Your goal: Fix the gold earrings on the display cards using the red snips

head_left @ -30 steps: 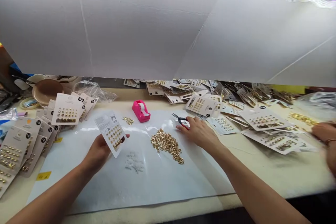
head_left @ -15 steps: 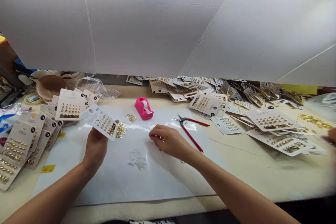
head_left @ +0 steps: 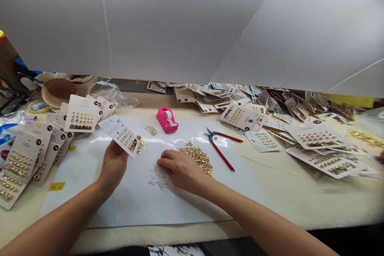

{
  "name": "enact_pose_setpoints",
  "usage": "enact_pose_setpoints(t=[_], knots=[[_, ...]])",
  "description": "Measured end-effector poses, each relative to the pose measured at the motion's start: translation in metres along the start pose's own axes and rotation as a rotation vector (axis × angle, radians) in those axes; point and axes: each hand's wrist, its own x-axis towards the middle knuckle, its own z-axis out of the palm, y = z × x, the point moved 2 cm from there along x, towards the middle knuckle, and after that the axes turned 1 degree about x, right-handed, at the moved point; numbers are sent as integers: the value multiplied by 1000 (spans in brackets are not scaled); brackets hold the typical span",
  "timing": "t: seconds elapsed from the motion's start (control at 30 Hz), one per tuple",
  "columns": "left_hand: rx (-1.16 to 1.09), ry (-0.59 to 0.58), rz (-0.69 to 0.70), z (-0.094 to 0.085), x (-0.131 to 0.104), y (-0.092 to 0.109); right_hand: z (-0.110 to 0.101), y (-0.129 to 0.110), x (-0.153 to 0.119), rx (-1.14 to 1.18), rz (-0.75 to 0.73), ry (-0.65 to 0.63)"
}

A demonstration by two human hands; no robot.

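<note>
Tilted in my left hand (head_left: 114, 164) is an earring card (head_left: 120, 135), with rows of small gold earrings on its white face. Just beyond that card lie gold hoops (head_left: 141, 144), partly hidden by it. My right hand (head_left: 180, 170) rests low over the sheet, fingertips pinched at the edge of a pile of tiny clear pieces (head_left: 158, 177). Whatever is between those fingertips is hidden. Right behind this hand spreads a heap of small gold pieces (head_left: 198, 157), its near side covered by the hand.
A pink tape dispenser (head_left: 167, 121) and red-handled pliers (head_left: 220, 146) lie on the white sheet (head_left: 126, 204). Filled earring cards lean at left (head_left: 22, 156) and pile up at right (head_left: 315, 136). A white board (head_left: 168, 24) stands across the back. Someone's hand (head_left: 380, 158) shows at the right edge.
My right hand has moved left and nearer, from over the gold heap to the clear pieces, uncovering the heap. My left hand still holds the card.
</note>
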Motion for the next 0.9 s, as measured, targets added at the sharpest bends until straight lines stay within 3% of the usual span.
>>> enact_pose_setpoints(t=[0.23,0.47,0.9], knots=[[-7,2,-2,-1,0,-2,-7,-2,8,-129,0,-100],[-15,-4,-12,0,-1,-3,-12,6,8,100,113,-8],[50,-22,-14,-3,-1,-4,-1,12,10,177,145,44]])
